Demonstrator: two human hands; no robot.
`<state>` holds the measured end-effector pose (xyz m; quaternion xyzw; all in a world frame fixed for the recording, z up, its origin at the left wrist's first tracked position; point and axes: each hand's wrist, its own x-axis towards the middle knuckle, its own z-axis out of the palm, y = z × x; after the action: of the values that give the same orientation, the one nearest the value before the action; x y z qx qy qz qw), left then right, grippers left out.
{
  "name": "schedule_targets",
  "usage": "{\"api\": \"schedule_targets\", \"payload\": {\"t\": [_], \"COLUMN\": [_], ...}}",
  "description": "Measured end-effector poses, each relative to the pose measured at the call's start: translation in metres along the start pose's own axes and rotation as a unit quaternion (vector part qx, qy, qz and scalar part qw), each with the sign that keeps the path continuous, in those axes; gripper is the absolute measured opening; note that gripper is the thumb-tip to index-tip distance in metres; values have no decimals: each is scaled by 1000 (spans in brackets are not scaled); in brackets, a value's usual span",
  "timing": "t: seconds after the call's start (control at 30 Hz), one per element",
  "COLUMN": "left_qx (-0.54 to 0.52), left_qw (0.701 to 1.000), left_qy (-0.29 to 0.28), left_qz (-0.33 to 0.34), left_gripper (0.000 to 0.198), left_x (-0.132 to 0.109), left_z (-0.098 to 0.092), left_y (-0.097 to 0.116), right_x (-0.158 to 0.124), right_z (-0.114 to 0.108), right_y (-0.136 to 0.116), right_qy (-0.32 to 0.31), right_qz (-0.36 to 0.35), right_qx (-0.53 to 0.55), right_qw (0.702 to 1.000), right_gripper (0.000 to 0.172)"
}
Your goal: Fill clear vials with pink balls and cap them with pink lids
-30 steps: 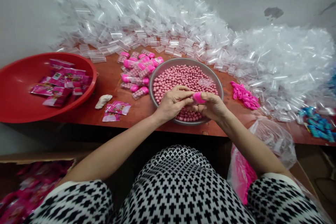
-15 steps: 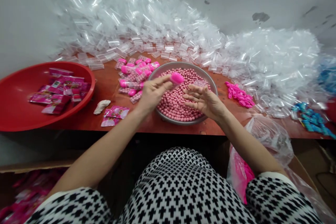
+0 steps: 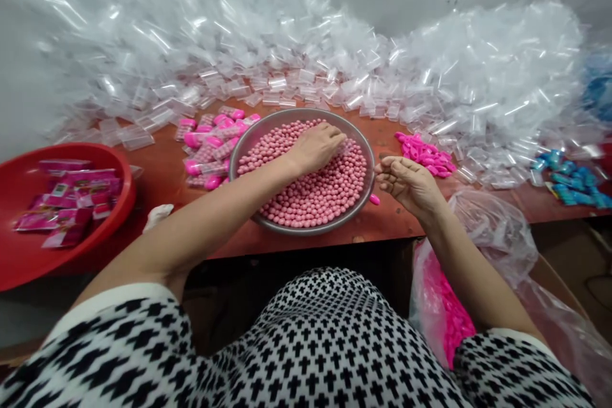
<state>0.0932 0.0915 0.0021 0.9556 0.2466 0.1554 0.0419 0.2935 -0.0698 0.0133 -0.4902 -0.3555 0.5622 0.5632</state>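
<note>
My left hand (image 3: 318, 145) reaches over the grey bowl (image 3: 312, 229) of pink beads (image 3: 306, 201), fingers curled down at the beads. Something clear shows by its fingertips, but the grip is partly hidden. To the right of the bowl's rim is my right hand (image 3: 411, 183), its thumb and fingers pinched together; whatever they hold is too small to make out. A single pink cap (image 3: 374, 199) lies on the table between this hand and the bowl. Bead-filled tubes with pink caps (image 3: 210, 150) are heaped left of the bowl.
Clear empty tubes (image 3: 296, 44) are piled along the wall. Pink caps (image 3: 425, 154) and blue pieces (image 3: 571, 178) lie at right. A red basin (image 3: 125, 194) with pink packets stands at left. A plastic bag (image 3: 497, 223) hangs by the front edge.
My left hand no longer holds up the pink-capped tube and has moved right, down to the beads. My right hand has left the bowl rightward and closed its fingers. The view has shifted.
</note>
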Motion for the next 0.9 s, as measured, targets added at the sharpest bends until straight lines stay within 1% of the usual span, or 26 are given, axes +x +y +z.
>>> {"api": "schedule_targets", "payload": {"t": [0.07, 0.1, 0.17, 0.2, 0.23, 0.27, 0.33, 0.37, 0.43, 0.47, 0.53, 0.57, 0.6, 0.63, 0.67, 0.7, 0.73, 0.77, 0.8, 0.83, 0.87, 0.9], "left_qx": [33, 44, 61, 69, 77, 85, 116, 136, 169, 181, 183, 172, 154, 131, 109, 90, 71, 46, 9, -47, -126, -225], "left_qw": [998, 996, 994, 994, 994, 993, 986, 981, 969, 962, 949, 946, 946, 951, 957, 965, 972, 979, 984, 986, 980, 961], "left_qy": [-39, -52, -67, -71, -75, -83, -117, -138, -179, -203, -253, -272, -282, -277, -265, -247, -224, -200, -174, -148, -121, -91], "left_qz": [45, 57, 53, 40, 24, 10, -5, 2, 28, 38, 43, 42, 42, 38, 35, 24, 8, -11, -36, -67, -101, -136], "left_gripper": [31, 32, 35, 36, 37, 36, 26, 22, 22, 25, 30, 31, 30, 29, 28, 27, 25, 24, 21, 19, 18, 17], "left_x": [14, 18, 17, 14, 9, 3, -11, -18, -30, -33, -35, -32, -29, -24, -19, -14, -11, -8, -8, -9, -12, -16], "left_z": [13, 15, 12, 6, -1, -10, -30, -39, -50, -51, -45, -39, -30, -21, -11, -3, 5, 10, 14, 16, 16, 15], "left_y": [3, 3, 0, -2, -4, -6, -9, -10, -6, -2, 10, 17, 24, 30, 34, 35, 35, 33, 30, 26, 23, 20], "right_x": [-1, -1, 0, 1, 2, 4, 9, 11, 16, 18, 20, 21, 22, 22, 22, 21, 21, 20, 19, 17, 15, 13], "right_z": [-14, -22, -37, -43, -48, -52, -52, -49, -38, -32, -20, -16, -14, -14, -16, -20, -25, -31, -36, -41, -45, -47], "right_y": [4, 8, 17, 23, 27, 32, 38, 40, 44, 45, 49, 51, 54, 56, 59, 61, 63, 65, 65, 65, 64, 62], "right_qy": [23, 30, 32, 27, 21, 15, 0, -12, -42, -55, -68, -69, -68, -63, -53, -32, -5, 24, 50, 69, 79, 81], "right_qz": [-12, -18, -29, -37, -48, -60, -75, -75, -61, -52, -41, -42, -45, -50, -52, -51, -45, -34, -20, -7, 2, 6], "right_qx": [-25, -51, -136, -195, -261, -331, -459, -514, -603, -639, -692, -707, -712, -707, -690, -658, -606, -534, -445, -350, -260, -185], "right_qw": [999, 998, 990, 980, 964, 942, 885, 854, 794, 765, 717, 703, 698, 703, 720, 751, 794, 844, 894, 934, 962, 979], "right_gripper": [38, 38, 35, 32, 28, 23, 18, 19, 27, 31, 36, 36, 35, 31, 26, 21, 18, 18, 22, 28, 33, 38]}}
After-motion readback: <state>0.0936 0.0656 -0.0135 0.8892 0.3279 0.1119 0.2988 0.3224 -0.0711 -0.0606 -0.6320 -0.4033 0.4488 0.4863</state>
